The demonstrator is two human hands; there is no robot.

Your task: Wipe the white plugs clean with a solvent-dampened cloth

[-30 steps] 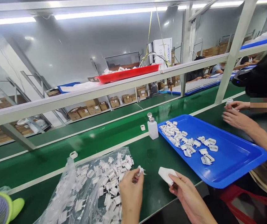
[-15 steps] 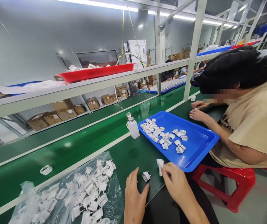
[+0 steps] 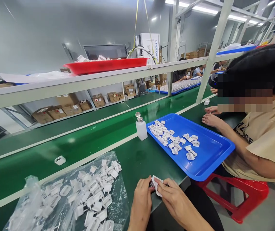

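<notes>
My left hand is closed on a small plug housing, mostly hidden between the fingers. From the right, my right hand pinches a white wipe and presses it against that housing. Both hands meet over the near edge of the green bench. To their left, many white plug housings lie on and in a clear plastic bag. More white plug housings fill the left side of a blue tray at the back right.
A white pump bottle with its lid up stands left of the tray. One housing lies alone on the green belt. A co-worker sits at right above a red stool. Overhead, a shelf carries a red tray.
My left hand has picked up the plug housing from the bench. My right hand has brought the wipe left onto it. The camera view has turned slightly left.
</notes>
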